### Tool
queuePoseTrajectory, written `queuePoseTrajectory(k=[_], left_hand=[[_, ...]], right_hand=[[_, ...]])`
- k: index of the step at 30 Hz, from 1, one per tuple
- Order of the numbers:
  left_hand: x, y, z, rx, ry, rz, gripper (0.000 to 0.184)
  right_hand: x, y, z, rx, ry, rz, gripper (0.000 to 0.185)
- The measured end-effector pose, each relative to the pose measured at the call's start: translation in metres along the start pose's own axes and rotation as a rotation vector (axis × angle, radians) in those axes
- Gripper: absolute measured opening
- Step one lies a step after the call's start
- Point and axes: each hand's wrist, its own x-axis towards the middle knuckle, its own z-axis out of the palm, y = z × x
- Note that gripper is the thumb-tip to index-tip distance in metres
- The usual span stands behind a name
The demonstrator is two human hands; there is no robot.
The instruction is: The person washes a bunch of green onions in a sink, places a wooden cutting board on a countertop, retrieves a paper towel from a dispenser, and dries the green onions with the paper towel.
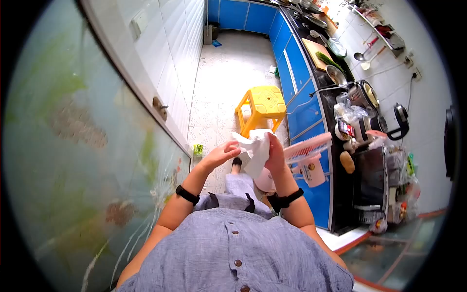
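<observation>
A crumpled white cloth or tissue [258, 152] hangs in front of my body at the middle of the view. My right hand [275, 153] grips it along its right side. My left hand [221, 155] is at its upper left, fingers apart and pointing toward it; whether the fingertips touch it is hard to tell. Beyond the cloth stands a yellow plastic stool [265, 103]. Just right of my right hand are a pink slatted plastic piece [309, 147] and a pink container [312, 171].
Blue cabinets [296, 104] with a dark, crowded counter run along the right, holding a cutting board [318, 54], a metal bowl [335, 74] and cookers. A frosted glass door [82, 146] is close on the left. A green packet [198, 149] lies on the floor.
</observation>
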Motion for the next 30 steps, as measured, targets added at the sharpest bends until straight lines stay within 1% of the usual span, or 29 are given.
queuePoseTrajectory(k=[1, 2, 3, 4, 5, 6, 7, 9, 10, 11, 12, 13, 14, 15, 16, 19, 20, 23, 24, 25, 28, 30], left_hand=[[0.023, 0.002, -0.011, 0.017, 0.017, 0.039, 0.052], [0.048, 0.005, -0.026, -0.016, -0.085, 0.035, 0.044], [0.071, 0.008, -0.037, -0.099, -0.051, 0.061, 0.041], [0.094, 0.015, -0.045, -0.178, -0.018, 0.092, 0.039], [0.117, 0.022, -0.055, -0.257, 0.013, 0.122, 0.037], [0.147, 0.023, -0.071, -0.262, 0.003, 0.157, 0.036], [0.175, 0.03, -0.083, -0.257, 0.031, 0.185, 0.034], [0.236, 0.056, -0.106, -0.244, 0.088, 0.253, 0.03], [0.259, 0.078, -0.113, -0.164, 0.176, 0.229, 0.025], [0.286, 0.091, -0.125, -0.156, 0.213, 0.249, 0.025], [0.311, 0.101, -0.133, -0.158, 0.251, 0.268, 0.025], [0.337, 0.113, -0.142, -0.166, 0.293, 0.289, 0.024], [0.357, 0.123, -0.154, -0.12, 0.307, 0.257, 0.026], [0.376, 0.131, -0.164, -0.053, 0.337, 0.292, 0.028], [0.392, 0.132, -0.176, -0.041, 0.335, 0.277, 0.029], [0.435, 0.135, -0.204, -0.03, 0.335, 0.189, 0.03], [0.449, 0.136, -0.213, -0.03, 0.331, 0.149, 0.03], [0.499, 0.133, -0.244, -0.162, 0.292, 0.057, 0.031], [0.519, 0.129, -0.26, -0.192, 0.272, -0.017, 0.032], [0.538, 0.131, -0.273, -0.184, 0.219, -0.042, 0.033], [0.603, 0.138, -0.309, -0.178, 0.074, -0.098, 0.034], [0.647, 0.156, -0.338, -0.197, -0.077, -0.229, 0.032]], right_hand=[[0.022, -0.005, 0.004, -0.01, -0.002, 0.023, 0.041], [0.049, -0.01, -0.002, 0.002, -0.035, 0.048, 0.041], [0.078, -0.017, -0.008, 0.012, -0.073, 0.07, 0.041], [0.103, -0.027, -0.007, 0.011, -0.038, 0.064, 0.041], [0.128, -0.04, -0.011, 0.017, -0.059, 0.065, 0.04], [0.154, -0.055, -0.016, 0.026, -0.079, 0.062, 0.04], [0.179, -0.071, -0.021, 0.036, -0.095, 0.06, 0.039], [0.24, -0.107, -0.034, 0.041, -0.117, 0.037, 0.045], [0.265, -0.121, -0.033, 0.075, -0.125, 0.039, 0.047], [0.287, -0.136, -0.034, 0.111, -0.125, 0.04, 0.049], [0.306, -0.154, -0.04, 0.078, -0.185, 0.093, 0.058], [0.325, -0.171, -0.037, 0.089, -0.2, 0.109, 0.061], [0.341, -0.185, -0.035, 0.1, -0.21, 0.131, 0.063], [0.358, -0.197, -0.031, 0.11, -0.22, 0.16, 0.066], [0.374, -0.207, -0.027, 0.015, -0.277, 0.128, 0.064], [0.435, -0.217, -0.052, -0.427, -0.121, 0.15, 0.054], [0.449, -0.224, -0.048, -0.451, -0.07, 0.094, 0.044], [0.505, -0.246, -0.081, -0.218, 0.104, 0.119, 0.035], [0.518, -0.257, -0.091, -0.178, 0.097, 0.061, 0.03], [0.532, -0.271, -0.097, -0.146, 0.09, 0.002, 0.026], [0.572, -0.302, -0.118, -0.138, 0.169, -0.063, 0.026], [0.6, -0.318, -0.135, -0.09, 0.206, -0.085, 0.026]])
